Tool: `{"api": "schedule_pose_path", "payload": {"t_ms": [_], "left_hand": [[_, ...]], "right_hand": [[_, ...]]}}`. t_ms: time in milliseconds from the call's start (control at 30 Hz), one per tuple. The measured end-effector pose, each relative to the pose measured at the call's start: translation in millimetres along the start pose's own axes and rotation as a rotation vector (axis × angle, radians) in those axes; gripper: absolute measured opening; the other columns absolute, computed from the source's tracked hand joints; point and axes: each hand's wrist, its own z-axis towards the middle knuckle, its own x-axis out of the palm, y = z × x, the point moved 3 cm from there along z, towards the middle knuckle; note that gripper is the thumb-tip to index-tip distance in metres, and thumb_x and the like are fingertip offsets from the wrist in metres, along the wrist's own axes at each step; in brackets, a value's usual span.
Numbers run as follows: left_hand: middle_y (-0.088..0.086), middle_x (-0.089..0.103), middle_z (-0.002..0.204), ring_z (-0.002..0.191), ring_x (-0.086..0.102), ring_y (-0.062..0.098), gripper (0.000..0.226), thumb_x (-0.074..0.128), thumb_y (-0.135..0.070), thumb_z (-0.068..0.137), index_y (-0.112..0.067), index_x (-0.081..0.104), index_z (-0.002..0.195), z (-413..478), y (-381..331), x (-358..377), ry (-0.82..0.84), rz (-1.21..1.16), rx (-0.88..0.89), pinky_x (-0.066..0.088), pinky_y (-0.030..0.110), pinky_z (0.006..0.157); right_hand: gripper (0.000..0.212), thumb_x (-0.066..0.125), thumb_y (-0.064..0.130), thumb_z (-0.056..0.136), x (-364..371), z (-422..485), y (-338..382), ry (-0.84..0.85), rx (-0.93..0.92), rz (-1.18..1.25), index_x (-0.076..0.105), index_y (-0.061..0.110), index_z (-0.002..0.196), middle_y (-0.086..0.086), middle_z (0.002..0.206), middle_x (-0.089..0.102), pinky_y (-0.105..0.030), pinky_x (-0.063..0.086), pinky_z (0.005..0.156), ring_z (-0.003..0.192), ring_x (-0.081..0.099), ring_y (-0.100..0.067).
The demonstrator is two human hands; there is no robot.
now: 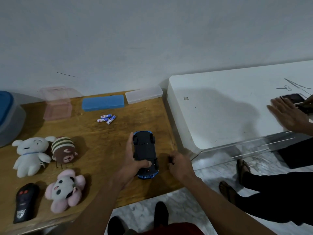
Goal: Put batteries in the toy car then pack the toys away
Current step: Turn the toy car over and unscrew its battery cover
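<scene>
A blue toy car [145, 148] lies upside down on the wooden table [101, 138], its black underside up. My left hand [133, 160] grips it from the left, thumb pressed on the underside near the rear. My right hand [179, 164] hovers just right of the car, fingers pinched on a small black piece [170, 160]. Three batteries [106, 118] lie loose behind the car. A white plush [31, 155], a brown striped plush [63, 150] and a pink plush [65, 189] lie at the left, with a black remote control [25, 202] near the front left corner.
A pink clear box [56, 103], a blue case [103, 102] and a clear case [144, 94] line the table's back edge. A blue-lidded tub [8, 116] stands far left. Right of the table is a white surface [228, 107], where another person's hand [289, 114] rests by a phone.
</scene>
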Motion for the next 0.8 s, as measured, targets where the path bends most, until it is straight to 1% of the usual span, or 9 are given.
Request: {"api": "schedule_pose_path", "payload": {"t_ms": [67, 133, 233, 333, 433, 567, 700, 800], "left_hand": [[0.0, 0.048, 0.141, 0.117, 0.06, 0.024, 0.119, 0.07, 0.016, 0.068, -0.066, 0.017, 0.136, 1.0, -2.2, 1.4, -0.001, -0.006, 0.005, 0.053, 0.04, 0.089], [0.0, 0.048, 0.14, 0.115, 0.061, 0.023, 0.119, 0.066, 0.021, 0.072, -0.062, 0.016, 0.14, 2.2, -4.0, 3.8, 0.003, -0.002, 0.002, 0.054, 0.036, 0.084], [-0.003, 0.05, 0.136, 0.111, 0.063, 0.021, 0.117, 0.064, 0.023, 0.073, -0.058, 0.015, 0.143, 3.3, -5.6, 8.0, 0.014, 0.004, -0.002, 0.055, 0.032, 0.078], [-0.003, 0.051, 0.137, 0.112, 0.063, 0.022, 0.118, 0.066, 0.022, 0.073, -0.058, 0.015, 0.144, 4.3, -5.8, 9.4, 0.021, 0.009, 0.004, 0.056, 0.033, 0.08], [-0.004, 0.052, 0.135, 0.112, 0.063, 0.023, 0.118, 0.064, 0.023, 0.073, -0.056, 0.014, 0.145, 4.0, -7.6, 7.0, 0.022, 0.003, 0.0, 0.055, 0.033, 0.079], [-0.002, 0.051, 0.137, 0.113, 0.062, 0.023, 0.119, 0.064, 0.023, 0.073, -0.053, 0.011, 0.148, 3.1, -10.3, 2.1, 0.024, 0.007, 0.004, 0.055, 0.03, 0.077], [0.003, 0.052, 0.138, 0.114, 0.062, 0.026, 0.121, 0.066, 0.022, 0.072, -0.056, 0.011, 0.147, 0.6, -12.1, -4.6, 0.024, 0.009, 0.005, 0.055, 0.035, 0.082], [0.005, 0.056, 0.134, 0.113, 0.063, 0.029, 0.12, 0.064, 0.022, 0.074, -0.057, 0.011, 0.146, -4.1, -15.8, -11.7, 0.03, -0.002, 0.005, 0.055, 0.038, 0.083]], "right_hand": [[0.03, 0.063, 0.016, 0.086, 0.7, 0.9, -1.6, -0.001, 0.016, 0.003, 0.06, 0.02, 0.115, -0.005, 0.107, 0.066, -0.024, 0.048, 0.08, 0.096, 0.062, -0.02], [0.032, 0.064, 0.017, 0.085, 0.9, 2.0, -2.7, -0.005, 0.025, 0.01, 0.059, 0.02, 0.117, -0.005, 0.109, 0.066, -0.027, 0.049, 0.083, 0.098, 0.062, -0.021], [0.033, 0.067, 0.017, 0.085, 0.5, 2.9, -3.6, -0.004, 0.04, 0.012, 0.059, 0.017, 0.117, -0.005, 0.109, 0.066, -0.027, 0.049, 0.083, 0.099, 0.062, -0.022], [0.033, 0.068, 0.015, 0.083, -0.1, 2.2, -4.0, -0.009, 0.032, 0.011, 0.06, 0.018, 0.115, -0.005, 0.108, 0.067, -0.025, 0.048, 0.08, 0.098, 0.062, -0.022], [0.031, 0.068, 0.015, 0.083, -0.6, 0.6, -2.9, -0.014, 0.035, 0.023, 0.06, 0.019, 0.113, -0.005, 0.107, 0.066, -0.025, 0.049, 0.081, 0.097, 0.062, -0.022], [0.024, 0.066, 0.021, 0.085, -2.1, 0.2, -0.3, -0.017, 0.042, 0.03, 0.06, 0.019, 0.108, -0.003, 0.1, 0.067, -0.022, 0.045, 0.071, 0.089, 0.061, -0.017], [0.026, 0.065, 0.026, 0.087, -9.1, -0.1, 2.0, -0.032, 0.047, 0.033, 0.06, 0.017, 0.11, -0.002, 0.097, 0.066, -0.023, 0.045, 0.072, 0.087, 0.06, -0.017], [0.022, 0.062, 0.027, 0.09, -19.4, -1.8, 9.3, -0.074, 0.04, 0.05, 0.06, 0.017, 0.11, 0.004, 0.089, 0.058, -0.024, 0.048, 0.076, 0.082, 0.055, -0.013]]}}
